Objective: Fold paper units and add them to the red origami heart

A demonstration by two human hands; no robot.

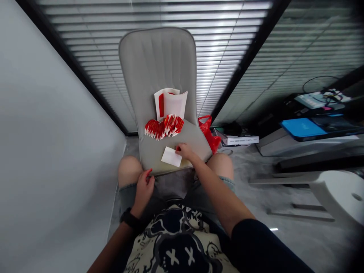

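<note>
A small white rectangular piece of paper [171,157] lies near the front of the grey chair's seat [196,144]. My right hand [185,151] pinches its right edge, fingers closed. Over my left knee, by the seat's front edge, my left hand [145,187] rests with its fingers apart, and I see nothing in it. Farther back on the seat, folded red and white paper pieces [165,127] form a fanned row. Behind them, curled white sheets with red parts [173,104] lean against the backrest [157,57].
A red plastic bag [209,134] hangs or stands right of the chair. Flat boxes [239,139] lie on the floor beyond it. Farther right are a blue flat item [303,127], cables and a white stool [341,189]. A white wall [57,132] borders the left.
</note>
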